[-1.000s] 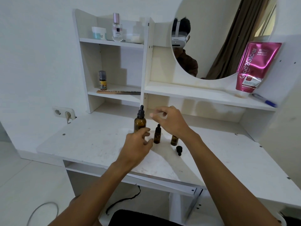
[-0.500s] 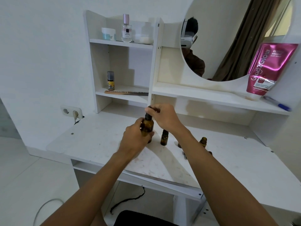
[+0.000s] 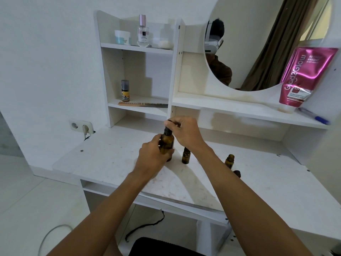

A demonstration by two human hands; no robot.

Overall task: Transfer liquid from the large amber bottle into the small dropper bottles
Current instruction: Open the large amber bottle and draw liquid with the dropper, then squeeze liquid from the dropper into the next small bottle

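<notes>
Left hand [image 3: 153,156] grips large amber glass bottle [image 3: 166,146] upright on white counter [image 3: 103,156], right hand [image 3: 184,132] pinching its black dropper cap [image 3: 168,128]; unscrew steadily, keeping bottle vertical.

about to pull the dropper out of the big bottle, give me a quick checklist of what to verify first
1. Left hand steadies the large amber bottle: ok.
2. Right hand grips the dropper cap: ok.
3. Cap unscrewed: cannot tell.
4. Open small bottle ready, uncapped: ok.
5. Other small bottle uncapped: cannot tell, its top is hidden behind the right hand.
6. Large bottle upright on the desk: ok.
</notes>
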